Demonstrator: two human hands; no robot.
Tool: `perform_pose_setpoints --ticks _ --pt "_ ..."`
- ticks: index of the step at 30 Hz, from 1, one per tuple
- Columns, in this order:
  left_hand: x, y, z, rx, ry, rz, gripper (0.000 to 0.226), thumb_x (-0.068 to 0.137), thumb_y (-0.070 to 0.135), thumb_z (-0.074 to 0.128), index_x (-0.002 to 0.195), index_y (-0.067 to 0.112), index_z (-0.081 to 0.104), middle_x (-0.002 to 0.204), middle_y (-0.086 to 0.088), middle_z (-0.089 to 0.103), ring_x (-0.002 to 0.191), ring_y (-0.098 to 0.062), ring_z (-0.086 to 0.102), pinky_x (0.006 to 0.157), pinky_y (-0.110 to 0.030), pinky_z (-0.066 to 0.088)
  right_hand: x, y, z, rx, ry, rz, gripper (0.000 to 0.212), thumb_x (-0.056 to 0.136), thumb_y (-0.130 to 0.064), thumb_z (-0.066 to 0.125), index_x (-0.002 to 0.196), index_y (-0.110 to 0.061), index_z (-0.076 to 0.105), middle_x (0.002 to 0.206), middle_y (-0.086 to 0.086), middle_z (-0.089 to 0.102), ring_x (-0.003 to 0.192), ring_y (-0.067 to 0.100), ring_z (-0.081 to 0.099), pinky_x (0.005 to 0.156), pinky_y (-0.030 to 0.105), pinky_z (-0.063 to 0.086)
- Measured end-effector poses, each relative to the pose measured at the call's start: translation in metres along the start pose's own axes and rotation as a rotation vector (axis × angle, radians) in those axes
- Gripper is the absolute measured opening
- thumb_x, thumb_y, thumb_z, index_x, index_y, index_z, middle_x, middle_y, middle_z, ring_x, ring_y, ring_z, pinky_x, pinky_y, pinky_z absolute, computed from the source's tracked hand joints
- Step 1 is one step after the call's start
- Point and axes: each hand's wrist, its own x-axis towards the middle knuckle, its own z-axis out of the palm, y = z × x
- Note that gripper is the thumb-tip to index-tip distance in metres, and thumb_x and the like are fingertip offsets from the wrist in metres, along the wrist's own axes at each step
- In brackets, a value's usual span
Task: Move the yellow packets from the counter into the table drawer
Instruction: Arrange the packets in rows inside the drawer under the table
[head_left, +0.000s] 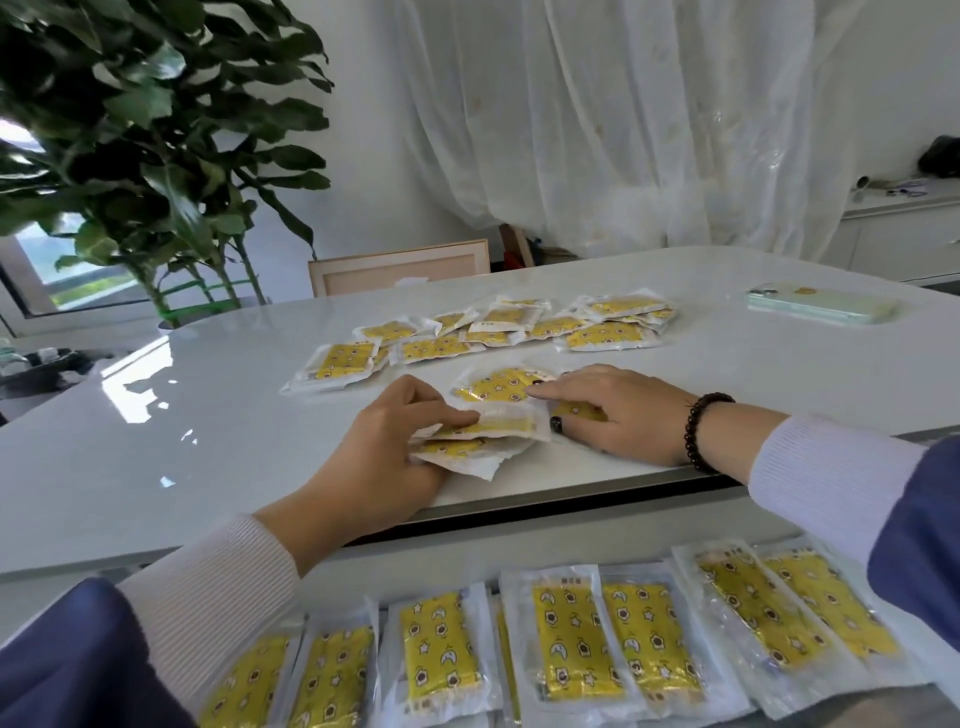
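Closest to the camera there's a row of yellow star-patterned packets in clear plastic wrap (571, 644), laid side by side and overlapping a bit, sitting in the open drawer (467, 564) under the edge of the glossy white table top (156, 441). So a good batch is already in there.

Just above that, both arms in white ribbed sleeves with navy over them reach onto the table. The left hand (384, 452) is closed around a small stack of the same packets (483, 439), thumb on top and fingers underneath, right at the table's near edge. The right hand (618, 410), with a dark beaded bracelet (701, 431) on the wrist and a dark ring on one finger, lies palm-down with fingers spread flat, pressing on a yellow packet (498, 387) just beyond the left hand's stack. It's resting on it, not gripping.

Further back, the rest of the loose yellow packets (498, 330) are scattered in a messy band across the middle of the table. Off to the right, well apart from them, lies a pale mint-green phone (821, 306).

Behind the table: a big leafy green potted plant (145, 130) on the left, a light wooden frame (400, 267), and sheer white curtains (649, 119).
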Motion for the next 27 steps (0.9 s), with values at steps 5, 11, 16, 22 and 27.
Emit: perform_pose_setpoints --ticks 5,11,16,22,27 --pt "-0.003 -0.007 -0.015 0.114 0.035 0.037 0.02 0.069 0.024 0.072 0.084 0.033 0.063 0.102 0.012 0.06 0.092 -0.008 0.061 0.079 -0.033 0.052 0.004 -0.004 0.003 -0.017 0.091 0.026 0.038 0.093 -0.042 0.046 0.13 -0.032 0.053 0.127 -0.007 0.056 0.121 0.013 0.043 0.103 0.034 0.039" --pt "-0.005 -0.009 -0.016 0.126 -0.019 -0.11 0.034 0.077 0.015 0.069 0.083 0.032 0.04 0.137 0.012 0.054 0.129 -0.013 0.048 0.096 -0.027 0.04 0.008 -0.01 0.005 -0.139 0.404 -0.161 0.039 0.083 -0.037 0.062 0.116 -0.016 0.062 0.108 -0.003 0.061 0.105 0.015 0.052 0.095 0.033 0.045" --pt "-0.001 -0.013 -0.015 0.039 -0.123 -0.19 0.026 0.09 0.019 0.06 0.093 0.028 0.036 0.131 0.015 0.058 0.118 -0.004 0.053 0.09 -0.016 0.036 0.019 -0.018 0.004 -0.053 -0.018 0.044 0.073 0.09 -0.054 0.048 0.151 -0.031 0.016 0.157 -0.007 0.021 0.144 0.017 0.019 0.116 0.033 0.02" --pt "0.0 -0.015 -0.016 0.077 -0.138 -0.16 0.052 0.092 0.02 0.06 0.136 0.039 0.04 0.126 0.018 0.058 0.116 0.0 0.051 0.096 -0.012 0.033 0.022 -0.016 0.009 -0.091 0.176 0.025 0.057 0.084 -0.056 0.055 0.135 -0.031 0.049 0.095 -0.011 0.037 0.1 0.01 0.033 0.09 0.029 0.035" --pt "0.0 -0.018 -0.016 0.075 -0.097 -0.069 0.038 0.09 0.012 0.063 0.123 0.028 0.063 0.117 0.017 0.061 0.107 0.004 0.054 0.09 0.001 0.034 0.019 -0.012 0.011 0.033 0.297 0.001 0.026 0.082 -0.043 0.065 0.096 -0.021 0.065 0.091 -0.011 0.046 0.096 0.012 0.045 0.083 0.028 0.041"
